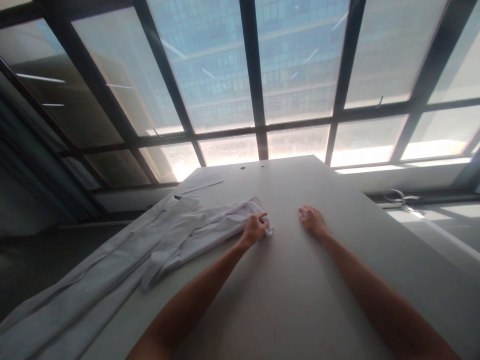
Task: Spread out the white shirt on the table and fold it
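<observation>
So the person has the left hand (255, 229) closed around one end of a white garment (195, 231), fingers curled tight into the bunched cloth right at its edge. Looks like a shirt or a lab coat, hard to say which. The right hand (311, 221) sits on the bare grey table (285, 300) a little way off to the side, fingers loosely bent and holding nothing, not touching the fabric at all.

The garment itself is a rumpled mess: it runs from the left hand back across the left part of the table, with a long section trailing down toward the near left corner and seemingly hanging over the edge. Nothing is smoothed out, no neat fold lines visible anywhere, sleeves twisted together.

Judging by that, the work on it is at a very early stage. One end is gripped and that's about it. Spreading it flat in the open middle of the table, straightening it and any folding all seem left to do. Behind the table there's just a big window (255, 75).
</observation>
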`<action>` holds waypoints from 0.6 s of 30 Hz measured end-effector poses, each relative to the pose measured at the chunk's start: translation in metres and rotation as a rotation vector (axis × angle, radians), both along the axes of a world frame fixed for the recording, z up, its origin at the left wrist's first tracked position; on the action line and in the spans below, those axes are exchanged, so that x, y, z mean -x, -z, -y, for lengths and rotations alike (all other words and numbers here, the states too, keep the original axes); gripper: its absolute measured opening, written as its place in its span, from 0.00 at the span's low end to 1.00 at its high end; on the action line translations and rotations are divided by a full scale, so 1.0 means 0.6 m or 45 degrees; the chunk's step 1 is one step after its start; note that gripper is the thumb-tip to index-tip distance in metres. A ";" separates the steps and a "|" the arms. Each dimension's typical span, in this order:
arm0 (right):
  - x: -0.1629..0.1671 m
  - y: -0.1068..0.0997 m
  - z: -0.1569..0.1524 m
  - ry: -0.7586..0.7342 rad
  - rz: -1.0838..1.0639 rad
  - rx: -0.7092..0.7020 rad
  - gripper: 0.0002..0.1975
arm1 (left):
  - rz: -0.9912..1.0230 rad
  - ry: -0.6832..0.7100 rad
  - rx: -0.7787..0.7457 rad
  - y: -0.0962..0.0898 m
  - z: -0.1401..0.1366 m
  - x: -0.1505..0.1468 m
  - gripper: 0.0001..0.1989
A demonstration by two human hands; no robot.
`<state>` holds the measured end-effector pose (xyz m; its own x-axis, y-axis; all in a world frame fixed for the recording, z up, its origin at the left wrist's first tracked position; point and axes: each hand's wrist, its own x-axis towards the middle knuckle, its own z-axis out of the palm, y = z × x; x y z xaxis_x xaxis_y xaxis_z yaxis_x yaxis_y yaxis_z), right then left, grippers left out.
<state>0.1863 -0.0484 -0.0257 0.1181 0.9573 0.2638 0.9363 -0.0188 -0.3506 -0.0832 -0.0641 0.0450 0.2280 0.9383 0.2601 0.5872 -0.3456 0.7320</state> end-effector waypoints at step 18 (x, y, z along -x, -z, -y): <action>-0.007 -0.024 -0.013 0.089 -0.824 -0.593 0.26 | -0.323 0.333 -0.382 -0.037 -0.001 0.007 0.21</action>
